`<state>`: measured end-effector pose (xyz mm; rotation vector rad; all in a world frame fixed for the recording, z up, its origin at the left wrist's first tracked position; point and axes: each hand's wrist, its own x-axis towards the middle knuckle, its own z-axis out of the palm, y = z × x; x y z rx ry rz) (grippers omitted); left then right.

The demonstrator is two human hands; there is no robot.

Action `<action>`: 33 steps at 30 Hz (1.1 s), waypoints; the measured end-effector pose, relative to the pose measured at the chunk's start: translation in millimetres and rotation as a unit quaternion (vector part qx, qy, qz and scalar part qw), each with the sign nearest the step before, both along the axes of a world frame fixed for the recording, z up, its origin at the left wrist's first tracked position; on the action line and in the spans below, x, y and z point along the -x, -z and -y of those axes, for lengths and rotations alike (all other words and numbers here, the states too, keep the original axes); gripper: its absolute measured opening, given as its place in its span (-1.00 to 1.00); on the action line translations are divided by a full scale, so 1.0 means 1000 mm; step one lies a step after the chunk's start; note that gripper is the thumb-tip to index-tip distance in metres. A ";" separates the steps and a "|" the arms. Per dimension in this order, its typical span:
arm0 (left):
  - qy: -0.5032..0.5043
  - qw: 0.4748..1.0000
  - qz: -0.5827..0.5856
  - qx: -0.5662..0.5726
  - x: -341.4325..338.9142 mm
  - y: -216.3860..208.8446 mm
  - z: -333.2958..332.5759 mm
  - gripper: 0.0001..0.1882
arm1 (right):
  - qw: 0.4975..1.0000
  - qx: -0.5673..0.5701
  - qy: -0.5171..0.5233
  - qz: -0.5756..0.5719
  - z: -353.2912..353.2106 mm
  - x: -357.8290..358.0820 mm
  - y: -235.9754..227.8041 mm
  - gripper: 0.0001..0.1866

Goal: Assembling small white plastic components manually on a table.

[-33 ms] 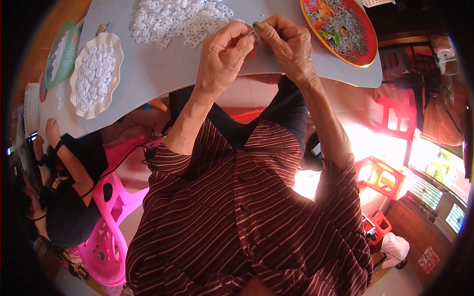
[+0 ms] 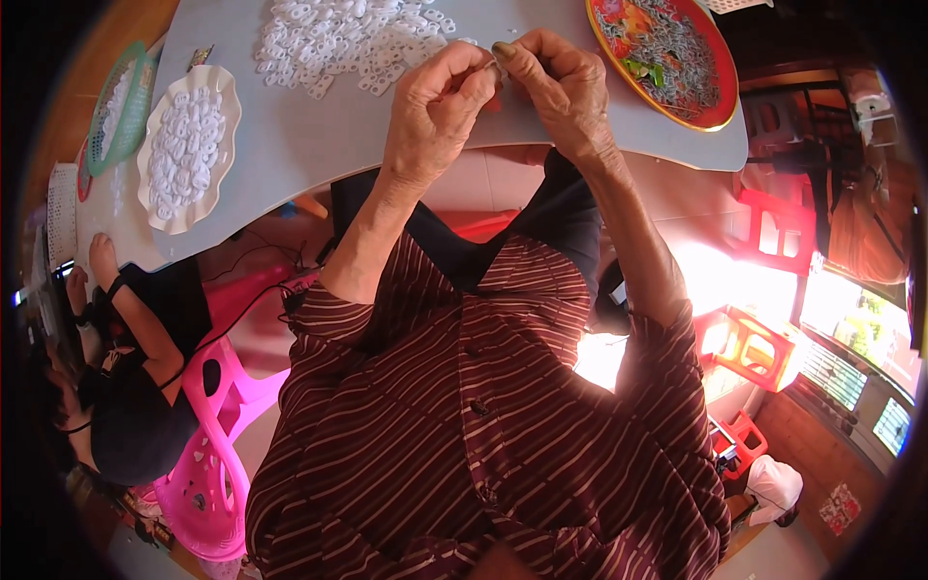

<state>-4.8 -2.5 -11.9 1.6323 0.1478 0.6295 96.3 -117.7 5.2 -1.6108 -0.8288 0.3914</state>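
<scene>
The left hand point(image 2: 437, 106) and right hand point(image 2: 559, 82) meet over the near edge of the table point(image 2: 319, 135), fingertips pressed together around a small pale piece point(image 2: 495, 70) pinched between them; both hands are curled nearly closed on it, though the piece is too small and too hidden by the fingers to tell its shape. Just beyond the hands, a heap of white rings point(image 2: 343, 34) lies loose on the grey tabletop. To the right of the hands stands a round red tray point(image 2: 710, 92) with a yellow rim, filled with small grey bits. Well to the left sits a scalloped cream plate point(image 2: 162, 208) piled with more white rings, and past it a green basket point(image 2: 145, 97) holding white pieces too. Below the table edge the person's striped maroon shirt point(image 2: 483, 435) fills the view. At lower left another person sits on a pink chair point(image 2: 208, 474), an arm reaching up to the table's left end.
</scene>
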 end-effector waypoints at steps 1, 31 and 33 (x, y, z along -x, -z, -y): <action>0.001 1.000 0.000 0.000 -0.001 0.000 0.000 -0.87 | 1.000 0.000 0.001 0.000 0.000 -0.002 0.002 -0.76; 0.001 0.780 -0.035 -0.625 -0.103 -0.012 -0.101 -0.83 | 0.980 -0.139 -0.042 -0.137 0.001 0.000 0.011 -0.89; 0.007 0.774 -0.012 -0.633 -0.105 -0.009 -0.098 -0.84 | 0.982 -0.133 -0.037 -0.131 0.001 -0.002 0.011 -0.88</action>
